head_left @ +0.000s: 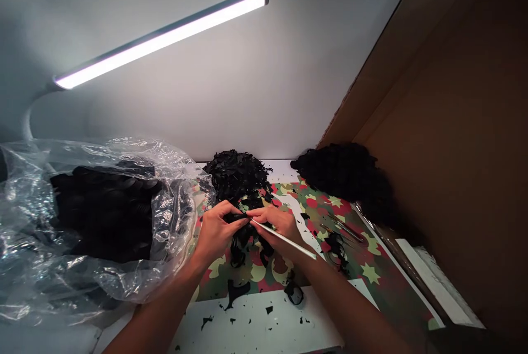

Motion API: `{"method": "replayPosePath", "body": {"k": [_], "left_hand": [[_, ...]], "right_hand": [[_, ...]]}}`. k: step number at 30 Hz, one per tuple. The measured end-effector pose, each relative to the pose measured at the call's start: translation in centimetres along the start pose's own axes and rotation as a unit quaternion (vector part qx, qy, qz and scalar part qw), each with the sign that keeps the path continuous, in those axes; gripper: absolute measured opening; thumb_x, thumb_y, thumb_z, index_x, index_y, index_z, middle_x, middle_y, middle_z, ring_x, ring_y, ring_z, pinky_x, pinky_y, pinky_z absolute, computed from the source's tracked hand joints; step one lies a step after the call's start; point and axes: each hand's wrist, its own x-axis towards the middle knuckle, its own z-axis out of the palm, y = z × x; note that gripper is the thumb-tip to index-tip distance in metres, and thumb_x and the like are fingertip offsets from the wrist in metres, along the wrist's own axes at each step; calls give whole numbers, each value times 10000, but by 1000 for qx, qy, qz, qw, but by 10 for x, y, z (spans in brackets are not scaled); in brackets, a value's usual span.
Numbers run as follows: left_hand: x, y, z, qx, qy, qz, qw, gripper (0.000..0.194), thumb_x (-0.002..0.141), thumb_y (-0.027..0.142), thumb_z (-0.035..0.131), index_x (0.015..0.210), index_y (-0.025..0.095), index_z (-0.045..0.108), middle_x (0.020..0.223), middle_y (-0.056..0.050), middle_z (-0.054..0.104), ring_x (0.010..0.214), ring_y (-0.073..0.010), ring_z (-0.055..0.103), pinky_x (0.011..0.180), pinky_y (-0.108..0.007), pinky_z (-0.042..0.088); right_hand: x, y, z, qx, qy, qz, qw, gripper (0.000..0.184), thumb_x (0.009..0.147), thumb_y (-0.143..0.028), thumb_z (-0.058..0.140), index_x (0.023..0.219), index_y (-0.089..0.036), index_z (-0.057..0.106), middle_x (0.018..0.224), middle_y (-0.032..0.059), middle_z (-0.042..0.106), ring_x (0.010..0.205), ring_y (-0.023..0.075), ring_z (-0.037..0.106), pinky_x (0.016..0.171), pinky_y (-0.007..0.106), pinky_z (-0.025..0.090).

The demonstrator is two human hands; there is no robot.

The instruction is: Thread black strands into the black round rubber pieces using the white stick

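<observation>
In the head view, the relation that matters lies where the two sets of fingertips meet: a small black piece (238, 216) sits between the left hand (218, 231) and the right hand (279, 226), with its long axis running roughly level from left to right. The left hand has the larger hold on it, thumb and index fingers clamped together on the piece. The right fingers are closed around a slim white stick (291, 243), which slants from the fingertips down and to the right, across the hand toward the wrist. Its inner end points up and left at the piece; the spot is small and dark, so whether the two actually touch I cannot tell.

The piece is in front of a pile of black scraps (237, 171), over a patterned sheet (369, 249) on the desk (284, 169). A clear plastic bag (171, 233) holding black discs (105, 211) lies beyond the left hand's outer side; tweezers (346, 228) lie to the right of the right hand, apart from it.
</observation>
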Motion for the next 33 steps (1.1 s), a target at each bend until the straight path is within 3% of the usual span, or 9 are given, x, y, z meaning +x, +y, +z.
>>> {"method": "replayPosePath", "body": {"k": [11,19,27,30,33], "left_hand": [[-1,0,1,9,-4,6,1000,124,783,278,735,698,195,700,707,-1,653,683,-159,585,606,-249,403],[-2,-3,3,18,-11,5,1000,148,790,292,748,698,191,693,703,6,648,679,-153,578,609,-249,402],[-2,3,0,-42,-32,-25,998,151,754,324,790,727,194,718,740,-5,678,715,-165,603,659,-262,455],[-2,5,1,-141,-47,-85,985,223,732,352,805,892,204,755,888,-31,745,814,-195,663,723,-279,511],[-1,4,3,-266,-69,-105,956,383,774,382,775,1121,226,732,1077,-58,762,1007,-228,679,871,-311,527]], "right_hand": [[-2,9,5,-68,-16,-53,996,165,1004,-244,510,939,-238,662,1053,64,778,935,206,732,835,367,560],[-6,7,16,-109,18,-53,992,175,1009,-189,488,922,-235,632,1010,56,772,822,197,699,777,364,536],[-1,10,11,-68,33,85,993,126,974,-223,560,966,-241,685,987,34,767,890,207,708,821,349,544],[2,12,4,-45,56,150,986,100,938,-230,597,893,-230,687,938,32,771,859,213,719,791,336,538],[4,13,0,-32,52,215,975,121,933,-285,603,839,-224,650,775,5,738,709,190,689,684,299,505]]}}
